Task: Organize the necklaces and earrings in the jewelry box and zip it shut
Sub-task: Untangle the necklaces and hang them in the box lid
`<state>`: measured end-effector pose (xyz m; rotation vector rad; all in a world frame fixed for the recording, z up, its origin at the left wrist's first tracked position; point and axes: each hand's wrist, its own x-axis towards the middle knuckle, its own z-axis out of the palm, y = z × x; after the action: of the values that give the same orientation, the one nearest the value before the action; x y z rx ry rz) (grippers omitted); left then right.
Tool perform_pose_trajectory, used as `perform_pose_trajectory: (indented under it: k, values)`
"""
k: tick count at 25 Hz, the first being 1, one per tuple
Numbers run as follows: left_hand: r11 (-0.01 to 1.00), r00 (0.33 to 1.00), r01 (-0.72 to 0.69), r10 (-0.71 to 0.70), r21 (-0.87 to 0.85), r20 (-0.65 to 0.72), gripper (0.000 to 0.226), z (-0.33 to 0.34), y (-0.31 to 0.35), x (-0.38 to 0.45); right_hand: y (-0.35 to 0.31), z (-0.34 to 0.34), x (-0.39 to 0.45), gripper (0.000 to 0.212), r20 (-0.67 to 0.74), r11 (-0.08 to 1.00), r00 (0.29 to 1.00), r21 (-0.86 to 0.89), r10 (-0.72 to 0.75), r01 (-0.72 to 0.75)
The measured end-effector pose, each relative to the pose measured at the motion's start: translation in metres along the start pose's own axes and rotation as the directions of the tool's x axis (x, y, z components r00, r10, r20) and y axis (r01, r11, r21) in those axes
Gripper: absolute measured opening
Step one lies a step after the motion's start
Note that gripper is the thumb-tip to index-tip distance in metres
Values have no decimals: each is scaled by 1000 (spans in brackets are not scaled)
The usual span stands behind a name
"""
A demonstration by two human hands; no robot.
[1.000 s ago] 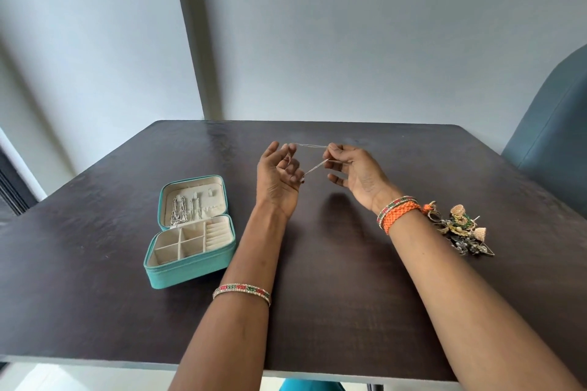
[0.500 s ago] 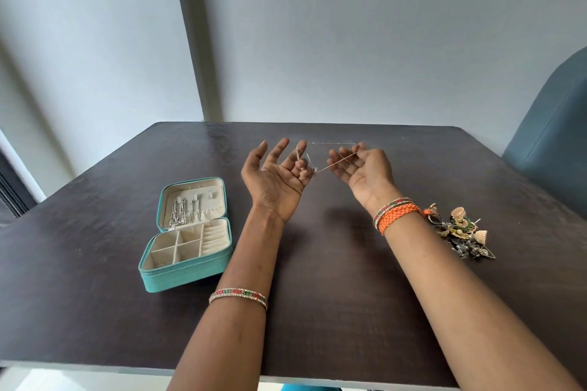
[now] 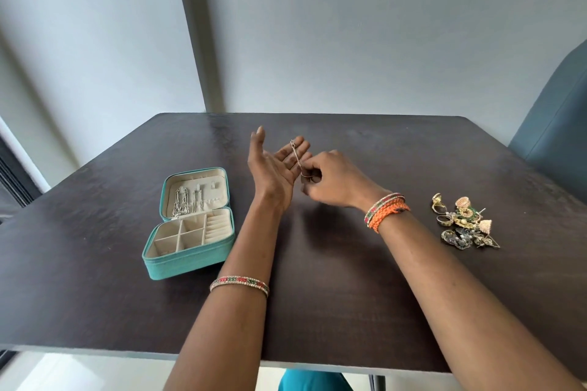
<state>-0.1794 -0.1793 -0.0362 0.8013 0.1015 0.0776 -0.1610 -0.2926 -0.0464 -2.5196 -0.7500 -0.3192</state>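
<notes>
Holding a thin necklace chain (image 3: 296,155) between both hands above the table (image 3: 349,263).
Left hand (image 3: 274,168) palm-up, fingers straight; chain lies along them. Right hand (image 3: 330,181) fingers curled, pinching chain's lower end. Jewelry box (image 3: 190,225) open, well left of the hands.

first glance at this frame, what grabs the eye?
Mid-table, the left hand lies palm up with a thin chain draped over its fingers, while the right hand pinches the chain's lower end. Left of the arms sits an open teal jewelry box, chains already hung in its lid and its tray compartments looking empty. At far right, a heap of earrings and rings lies on the dark table.
</notes>
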Motion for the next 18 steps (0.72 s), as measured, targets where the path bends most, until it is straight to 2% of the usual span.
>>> perform_pose_trajectory:
  k: [4,6,8,11,15,18]
  values:
    - [974,997,-29,14,224,70,54,-3,-2,6,18,-10,1,24,-59,943,991,319,121,-96]
    - [950,989,-34,-13,311,147,41,-1,-6,3,23,-12,2,30,-75,874,980,469,186,-130]
    - [933,986,-14,-48,360,162,40,0,-9,1,27,-9,2,24,-77,857,974,493,211,-147]
    - [892,981,38,-119,450,153,47,-1,-10,3,34,-5,2,12,-157,887,964,445,214,-124]
    - [916,973,61,-142,397,179,57,-3,-12,8,38,-6,3,12,-211,856,953,511,217,-82]
    - [925,969,58,-142,376,200,45,-3,-11,7,38,-5,4,7,-242,848,944,526,223,-65]
